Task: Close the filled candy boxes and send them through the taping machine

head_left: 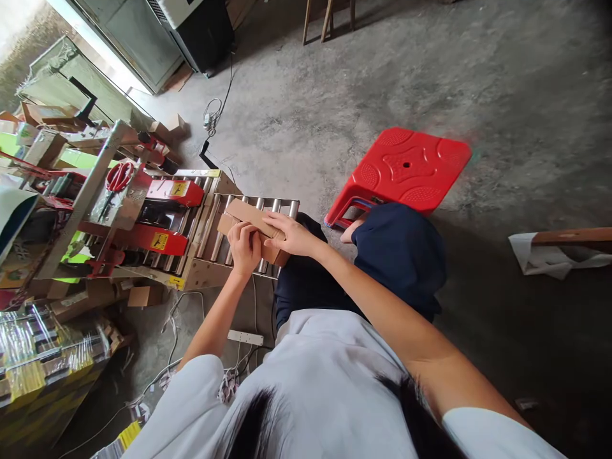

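A small brown cardboard box (250,215) rests on the metal rollers of a short conveyor (222,239) in front of me, one flap standing partly raised. My left hand (245,247) has its fingers curled over the near left part of the box. From the right, my right hand (292,236) grips the box, fingers across its top and thumb lower down. The undersides of both hands' fingers are hidden.
A box-sealing machine (162,217) with red side guides joins the conveyor on the left. Right of my legs stands a red plastic stool (406,167). Cables and a white power strip (245,337) lie on the floor. Wrapped stacked goods (43,357) stand lower left.
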A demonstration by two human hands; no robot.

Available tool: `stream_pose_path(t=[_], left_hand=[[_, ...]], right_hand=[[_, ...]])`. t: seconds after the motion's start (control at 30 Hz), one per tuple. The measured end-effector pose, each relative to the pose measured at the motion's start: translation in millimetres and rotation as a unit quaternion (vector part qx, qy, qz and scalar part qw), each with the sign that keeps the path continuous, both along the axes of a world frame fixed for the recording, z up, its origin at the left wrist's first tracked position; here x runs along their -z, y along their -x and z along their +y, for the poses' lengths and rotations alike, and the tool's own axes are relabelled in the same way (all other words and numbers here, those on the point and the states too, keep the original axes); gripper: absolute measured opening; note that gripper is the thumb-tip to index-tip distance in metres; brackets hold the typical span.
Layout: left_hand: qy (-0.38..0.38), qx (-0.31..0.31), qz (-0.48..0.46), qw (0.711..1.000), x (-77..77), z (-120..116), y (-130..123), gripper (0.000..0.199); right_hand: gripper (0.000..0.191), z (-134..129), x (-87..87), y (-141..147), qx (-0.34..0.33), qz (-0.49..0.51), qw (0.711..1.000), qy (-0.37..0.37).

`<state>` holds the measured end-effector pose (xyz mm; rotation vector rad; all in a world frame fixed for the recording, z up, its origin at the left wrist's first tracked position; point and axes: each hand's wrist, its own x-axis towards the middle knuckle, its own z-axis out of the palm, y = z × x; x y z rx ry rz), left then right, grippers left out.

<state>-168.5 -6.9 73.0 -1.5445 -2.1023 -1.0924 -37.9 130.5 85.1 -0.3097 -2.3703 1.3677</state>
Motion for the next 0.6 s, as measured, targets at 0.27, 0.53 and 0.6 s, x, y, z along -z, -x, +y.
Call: stream_pose_path(t=[0.27, 0.53, 0.6], left_hand=[[0.079, 0.019, 0.076, 0.994, -19.7, 0, 12, 0.017], [0.191, 0.110, 0.113, 0.969, -34.1, -1, 31, 0.024], [0.166, 0.064, 0.097, 0.979, -27.0, 1, 27, 0.025]], right_hand=[[0.043, -2, 4.3, 4, 0.087, 0.041, 0.981, 0.168], [0.024, -17, 8.1, 5, 0.157, 0.072, 0.977, 0.125], [0.025, -18, 10.1, 4, 0.163, 0.074, 0.981, 0.080]])
